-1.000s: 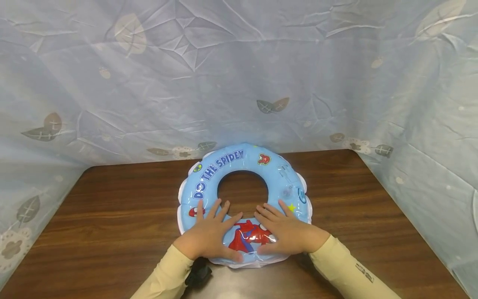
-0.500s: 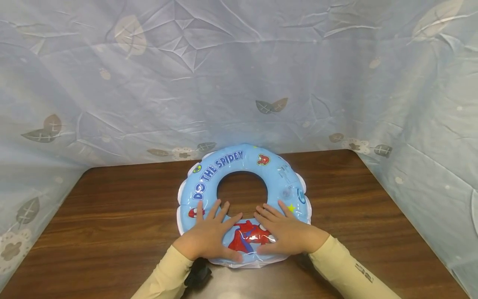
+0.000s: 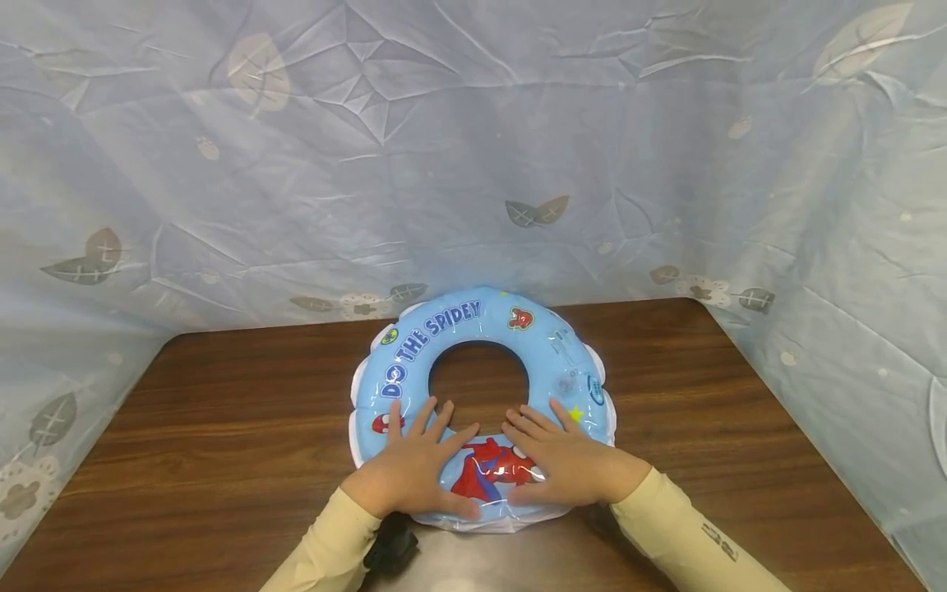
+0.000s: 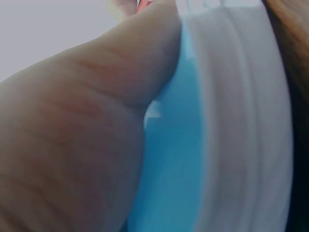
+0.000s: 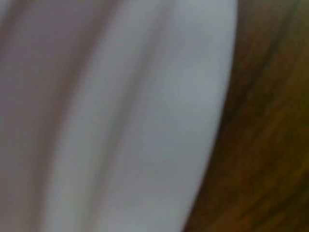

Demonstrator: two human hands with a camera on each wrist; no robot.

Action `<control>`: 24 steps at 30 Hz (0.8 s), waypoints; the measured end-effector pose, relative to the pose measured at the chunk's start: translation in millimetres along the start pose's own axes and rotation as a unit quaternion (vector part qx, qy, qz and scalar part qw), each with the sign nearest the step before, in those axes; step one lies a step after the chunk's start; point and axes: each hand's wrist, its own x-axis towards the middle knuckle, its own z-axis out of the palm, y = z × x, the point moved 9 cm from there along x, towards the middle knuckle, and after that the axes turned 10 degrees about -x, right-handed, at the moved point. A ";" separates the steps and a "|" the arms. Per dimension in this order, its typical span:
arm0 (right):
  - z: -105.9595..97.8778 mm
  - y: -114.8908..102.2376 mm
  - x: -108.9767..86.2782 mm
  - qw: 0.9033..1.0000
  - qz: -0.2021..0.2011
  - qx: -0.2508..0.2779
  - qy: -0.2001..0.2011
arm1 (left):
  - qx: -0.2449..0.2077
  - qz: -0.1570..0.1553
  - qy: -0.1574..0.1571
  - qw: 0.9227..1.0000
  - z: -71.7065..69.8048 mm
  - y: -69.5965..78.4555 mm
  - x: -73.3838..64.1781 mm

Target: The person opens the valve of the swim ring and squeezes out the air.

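Note:
An inflated light-blue swim ring (image 3: 488, 316) with a white scalloped edge lies flat on the table. "DO THE SPIDEY" is printed on its far left part, and a red and blue cartoon figure on its near part. My left hand (image 3: 418, 469) rests on the near left part with fingers spread. My right hand (image 3: 570, 464) rests on the near right part, its fingers straight and pointing toward the hole. In the left wrist view, the thumb side of the left hand (image 4: 72, 130) lies against the blue vinyl. The right wrist view shows only the blurred white edge (image 5: 164, 116) and wood.
The dark wood table (image 3: 244, 427) has rounded far corners. A pale blue curtain (image 3: 444, 148) with leaf prints hangs behind it and at both sides, close to the far side of the ring. A black wrist device (image 3: 392, 543) sits under the left wrist.

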 end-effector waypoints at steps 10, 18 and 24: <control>-2.3 -1.7 -1.1 1.000 -0.001 0.002 -0.001 | -0.012 -0.001 0.002 1.000 -1.3 1.2 -0.9; -4.1 -0.6 -1.4 1.000 -0.002 0.000 -0.004 | -0.014 0.005 -0.005 1.000 -2.9 -0.1 0.1; -1.8 1.2 0.2 1.000 0.004 0.002 -0.008 | -0.026 0.005 -0.008 1.000 -3.6 -0.2 -0.5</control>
